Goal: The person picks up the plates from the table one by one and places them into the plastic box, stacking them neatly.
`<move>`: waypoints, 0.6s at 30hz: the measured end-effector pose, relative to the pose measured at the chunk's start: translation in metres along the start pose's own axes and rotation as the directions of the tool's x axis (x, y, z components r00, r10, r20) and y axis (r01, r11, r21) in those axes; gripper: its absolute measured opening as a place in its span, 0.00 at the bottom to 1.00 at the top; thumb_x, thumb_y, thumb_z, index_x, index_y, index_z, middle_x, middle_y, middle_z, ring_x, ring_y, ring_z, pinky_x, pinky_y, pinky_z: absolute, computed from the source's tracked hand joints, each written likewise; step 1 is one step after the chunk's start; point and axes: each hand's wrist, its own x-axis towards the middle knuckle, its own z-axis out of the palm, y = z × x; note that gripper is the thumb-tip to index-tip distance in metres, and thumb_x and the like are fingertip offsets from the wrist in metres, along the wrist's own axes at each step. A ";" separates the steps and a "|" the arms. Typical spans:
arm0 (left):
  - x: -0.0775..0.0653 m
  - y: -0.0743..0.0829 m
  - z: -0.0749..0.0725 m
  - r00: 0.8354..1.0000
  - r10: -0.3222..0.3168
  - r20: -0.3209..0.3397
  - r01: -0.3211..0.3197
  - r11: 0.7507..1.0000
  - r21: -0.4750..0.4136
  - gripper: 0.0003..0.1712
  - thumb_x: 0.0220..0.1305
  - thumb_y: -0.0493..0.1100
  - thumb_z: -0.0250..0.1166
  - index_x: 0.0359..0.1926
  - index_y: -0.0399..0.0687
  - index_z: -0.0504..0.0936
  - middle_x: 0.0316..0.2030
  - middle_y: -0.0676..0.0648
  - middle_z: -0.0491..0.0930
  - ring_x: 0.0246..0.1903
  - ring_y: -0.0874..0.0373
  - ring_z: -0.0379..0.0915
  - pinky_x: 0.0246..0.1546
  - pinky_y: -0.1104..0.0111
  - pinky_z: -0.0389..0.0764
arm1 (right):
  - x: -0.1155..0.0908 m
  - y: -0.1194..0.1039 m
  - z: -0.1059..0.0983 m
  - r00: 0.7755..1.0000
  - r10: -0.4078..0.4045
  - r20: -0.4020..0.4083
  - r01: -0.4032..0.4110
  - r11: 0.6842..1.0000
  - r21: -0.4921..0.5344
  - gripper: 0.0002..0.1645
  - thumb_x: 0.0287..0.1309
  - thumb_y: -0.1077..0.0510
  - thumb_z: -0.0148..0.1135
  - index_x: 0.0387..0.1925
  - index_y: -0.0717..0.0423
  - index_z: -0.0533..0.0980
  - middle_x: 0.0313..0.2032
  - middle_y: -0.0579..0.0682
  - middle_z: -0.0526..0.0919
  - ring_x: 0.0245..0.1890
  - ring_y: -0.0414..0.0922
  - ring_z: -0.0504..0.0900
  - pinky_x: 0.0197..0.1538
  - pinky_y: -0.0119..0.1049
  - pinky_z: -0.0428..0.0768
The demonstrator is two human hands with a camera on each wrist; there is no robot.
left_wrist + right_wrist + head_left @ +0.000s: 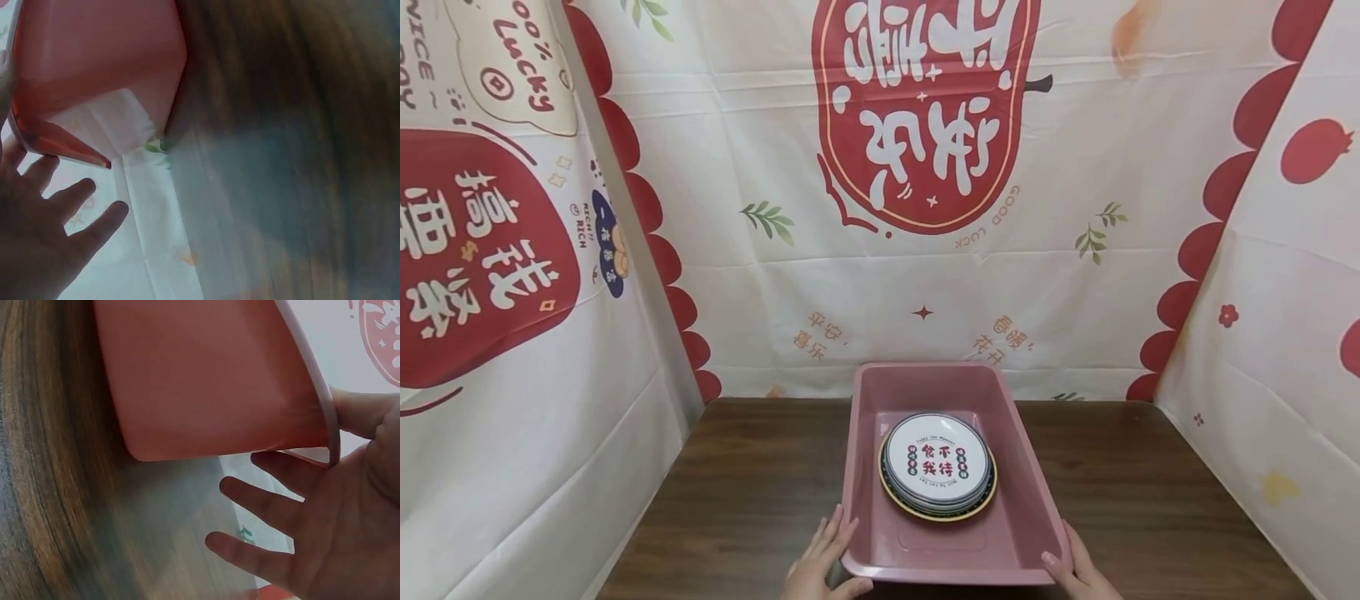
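Observation:
A pink plastic bin (pixel 1037 500) stands on the wooden table. Inside it lies a stack of round plates (pixel 937 458), the top one white with printed characters and a dark rim, a yellow-edged one lowest. At the bin's near left corner my left hand (pixel 822 562) touches the rim, its fingers spread along the side and thumb at the front. The left wrist view shows those fingers (pixel 94 234) largely straight. My right hand (pixel 1081 567) holds the near right corner, thumb over the rim. In the right wrist view its other fingers (pixel 259 553) spread outside the wall.
The dark wooden table (pixel 745 483) extends to both sides of the bin. A white printed cloth (pixel 760 317) hangs behind it, close to the bin's far end. More printed cloth hangs along the left (pixel 587 433) and right (pixel 1262 333) sides.

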 end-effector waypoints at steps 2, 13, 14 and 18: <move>0.003 0.000 -0.001 1.000 -0.016 0.012 0.016 1.000 -0.018 0.42 0.48 0.58 0.69 0.65 0.64 0.65 0.66 0.41 0.59 0.58 0.29 0.56 0.37 0.31 0.65 | 0.001 -0.001 0.001 1.000 -0.020 -0.005 0.021 1.000 0.013 0.38 0.63 0.57 0.51 0.64 0.74 0.47 0.55 0.77 0.63 0.52 0.61 0.69 0.45 0.31 0.71; 0.010 0.001 -0.001 0.995 -0.082 0.061 0.089 0.990 -0.112 0.43 0.48 0.57 0.70 0.66 0.64 0.65 0.67 0.39 0.56 0.60 0.30 0.54 0.47 0.36 0.65 | 0.005 -0.001 0.001 0.993 -0.099 -0.067 0.100 0.995 0.002 0.35 0.60 0.62 0.54 0.61 0.74 0.51 0.52 0.75 0.67 0.48 0.44 0.72 0.43 0.29 0.71; 0.011 0.000 -0.001 0.994 -0.090 0.055 0.095 0.990 -0.106 0.43 0.47 0.57 0.70 0.66 0.64 0.65 0.67 0.40 0.56 0.60 0.31 0.54 0.47 0.36 0.65 | 0.006 0.000 0.002 0.992 -0.106 -0.075 0.107 0.994 0.006 0.35 0.60 0.62 0.54 0.61 0.73 0.51 0.52 0.74 0.68 0.47 0.40 0.72 0.43 0.29 0.71; 0.011 -0.001 -0.003 0.995 -0.086 0.043 0.089 0.993 -0.071 0.43 0.46 0.59 0.70 0.65 0.63 0.65 0.66 0.41 0.58 0.60 0.32 0.56 0.47 0.36 0.66 | 0.008 -0.005 -0.002 0.997 -0.077 -0.011 0.077 0.997 0.029 0.37 0.61 0.60 0.54 0.63 0.72 0.50 0.53 0.73 0.68 0.48 0.43 0.72 0.44 0.30 0.71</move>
